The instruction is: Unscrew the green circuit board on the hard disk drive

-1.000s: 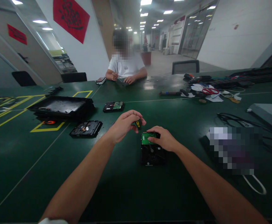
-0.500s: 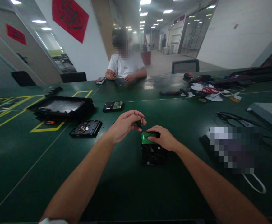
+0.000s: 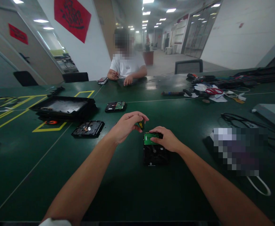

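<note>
A black hard drive [image 3: 154, 153] with a green circuit board [image 3: 148, 138] at its far end lies on the green table [image 3: 128, 188] in front of me. My right hand [image 3: 166, 138] rests on the drive's far right corner, fingers curled over the board's edge. My left hand [image 3: 126, 125] hovers just left of the board, its fingers pinched around a small black and yellow screwdriver [image 3: 140, 125] that points down toward the board.
Another hard drive [image 3: 115, 106] and an opened drive [image 3: 88, 128] lie to the left, by a black tray [image 3: 64, 106]. A person in white sits across the table. Scissors [image 3: 213, 91], tools and cables clutter the far right; a blurred patch [image 3: 239, 150] lies at the right.
My left hand's fingers have shifted slightly round the screwdriver. The person opposite has moved a hand. The drive and my right hand stay in place.
</note>
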A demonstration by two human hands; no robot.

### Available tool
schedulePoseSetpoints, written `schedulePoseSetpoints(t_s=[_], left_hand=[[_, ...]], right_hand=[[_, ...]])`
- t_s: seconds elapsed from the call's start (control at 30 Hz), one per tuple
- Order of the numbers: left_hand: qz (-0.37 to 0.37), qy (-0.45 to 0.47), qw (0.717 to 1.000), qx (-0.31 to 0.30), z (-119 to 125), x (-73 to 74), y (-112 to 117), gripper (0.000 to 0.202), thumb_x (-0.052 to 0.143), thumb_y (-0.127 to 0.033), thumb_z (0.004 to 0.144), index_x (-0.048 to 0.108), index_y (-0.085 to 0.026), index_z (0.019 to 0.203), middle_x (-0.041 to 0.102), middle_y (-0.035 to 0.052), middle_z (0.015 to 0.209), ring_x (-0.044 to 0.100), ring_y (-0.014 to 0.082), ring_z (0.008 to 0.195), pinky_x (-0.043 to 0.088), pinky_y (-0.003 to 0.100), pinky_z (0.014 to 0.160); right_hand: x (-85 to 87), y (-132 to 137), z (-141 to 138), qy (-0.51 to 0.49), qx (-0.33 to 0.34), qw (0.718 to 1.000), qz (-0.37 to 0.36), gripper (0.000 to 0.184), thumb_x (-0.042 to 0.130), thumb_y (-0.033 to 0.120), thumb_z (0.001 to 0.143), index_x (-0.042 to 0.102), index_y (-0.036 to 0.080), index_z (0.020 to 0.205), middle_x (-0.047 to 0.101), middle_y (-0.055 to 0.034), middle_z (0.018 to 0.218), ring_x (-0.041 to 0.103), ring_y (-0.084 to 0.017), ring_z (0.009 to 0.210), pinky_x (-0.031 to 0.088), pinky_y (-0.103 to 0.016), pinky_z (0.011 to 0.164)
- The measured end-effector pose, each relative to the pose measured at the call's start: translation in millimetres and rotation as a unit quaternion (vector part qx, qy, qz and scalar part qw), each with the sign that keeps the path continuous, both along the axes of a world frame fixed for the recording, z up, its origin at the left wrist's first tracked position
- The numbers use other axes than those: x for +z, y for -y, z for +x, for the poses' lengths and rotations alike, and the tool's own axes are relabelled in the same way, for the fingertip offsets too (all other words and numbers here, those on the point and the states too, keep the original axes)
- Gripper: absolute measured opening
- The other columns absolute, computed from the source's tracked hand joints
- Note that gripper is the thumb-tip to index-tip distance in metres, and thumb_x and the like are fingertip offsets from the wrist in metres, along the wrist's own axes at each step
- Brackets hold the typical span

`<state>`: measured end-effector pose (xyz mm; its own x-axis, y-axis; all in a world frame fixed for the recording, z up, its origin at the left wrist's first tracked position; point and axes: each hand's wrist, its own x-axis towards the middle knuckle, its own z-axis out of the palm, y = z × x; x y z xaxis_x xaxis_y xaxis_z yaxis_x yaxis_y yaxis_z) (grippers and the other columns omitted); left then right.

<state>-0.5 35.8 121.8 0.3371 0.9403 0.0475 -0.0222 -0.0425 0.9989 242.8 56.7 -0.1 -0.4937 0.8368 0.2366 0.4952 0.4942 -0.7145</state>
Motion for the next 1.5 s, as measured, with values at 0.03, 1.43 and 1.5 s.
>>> schedulePoseSetpoints(t_s=[0.03, 1.43, 1.5], left_hand=[[-0.007, 0.000, 1.000, -0.001, 1, 0.8, 1, 0.018, 0.066, -0.030, 0.088, 0.077, -0.017, 0.094, 0.071, 0.0084, 0.098, 0.063, 0.0197, 0.088, 0.052, 0.027, 0.063], [0.010, 0.027, 1.000, 0.004, 18, -0.7, 9, 0.014, 0.066, -0.031, 0.091, 0.070, -0.018, 0.092, 0.065, 0.0064, 0.092, 0.063, 0.0209, 0.091, 0.058, 0.030, 0.065], [0.006, 0.037, 0.999, 0.000, 16, -1.9, 8, 0.014, 0.066, -0.031, 0.092, 0.069, -0.018, 0.094, 0.066, 0.0064, 0.093, 0.064, 0.0216, 0.092, 0.060, 0.032, 0.067]], right_hand=[[0.5, 0, 0, 0.001, 0.003, 1.000, 0.001, 0.031, 0.077, 0.036, 0.096, 0.075, 0.032, 0.127, 0.073, -0.0048, 0.131, 0.066, -0.028, 0.124, 0.048, -0.051, 0.109], [3.8, 1, -1, 0.008, 0.002, 1.000, -0.006, 0.030, 0.076, 0.036, 0.096, 0.075, 0.031, 0.126, 0.073, -0.0052, 0.132, 0.066, -0.028, 0.124, 0.049, -0.051, 0.109], [2.9, 1, -1, 0.003, 0.000, 1.000, -0.003, 0.031, 0.077, 0.035, 0.096, 0.075, 0.031, 0.126, 0.073, -0.0054, 0.131, 0.066, -0.028, 0.123, 0.049, -0.051, 0.109]])
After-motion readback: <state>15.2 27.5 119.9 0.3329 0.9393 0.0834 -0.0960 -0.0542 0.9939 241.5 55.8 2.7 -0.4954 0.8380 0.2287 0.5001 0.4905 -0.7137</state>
